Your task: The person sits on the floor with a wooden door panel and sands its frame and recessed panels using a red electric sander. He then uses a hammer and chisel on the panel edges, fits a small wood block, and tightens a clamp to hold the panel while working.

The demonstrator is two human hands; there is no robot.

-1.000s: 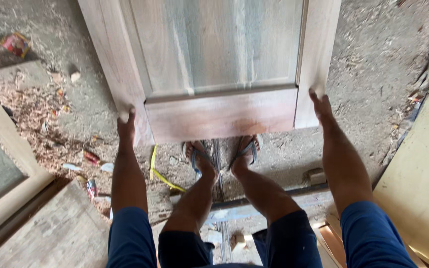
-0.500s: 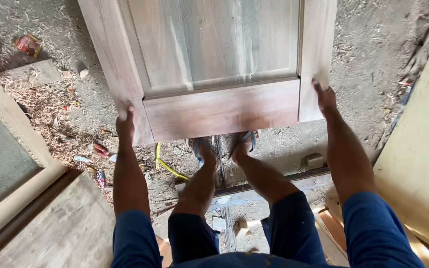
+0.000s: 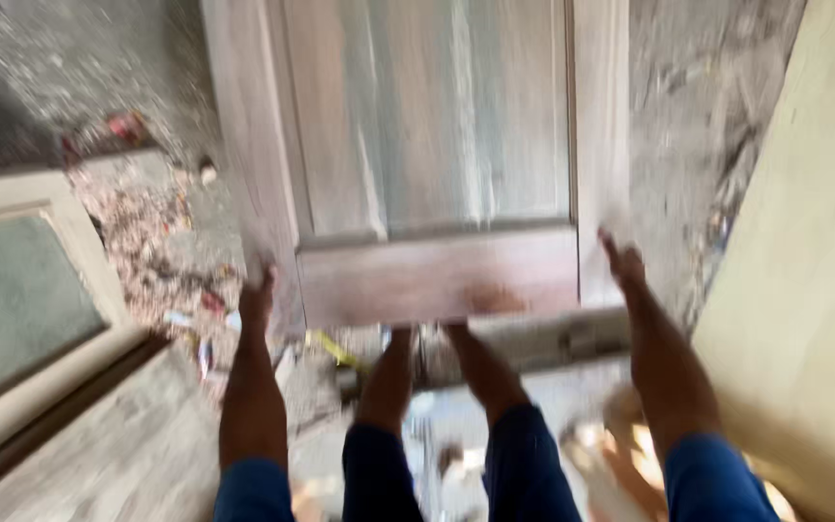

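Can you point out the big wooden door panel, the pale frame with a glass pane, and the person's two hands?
grey-brown wooden panelled door (image 3: pixel 437 275), head view, bottom rail.
pale wooden frame with glass pane (image 3: pixel 74 242), head view, right stile.
left hand (image 3: pixel 257 295), head view, back.
right hand (image 3: pixel 622 263), head view, back.

A rough grey concrete floor (image 3: pixel 717 116) is carrying everything here; wood shavings (image 3: pixel 152 232) and small bits of litter are lying scattered across its left part, and a yellow scrap (image 3: pixel 332 348) is lying near the feet

No signs, labels or screens show — only a small, blurred red wrapper (image 3: pixel 126 127) lying on the dusty floor (image 3: pixel 70 68), upper left.
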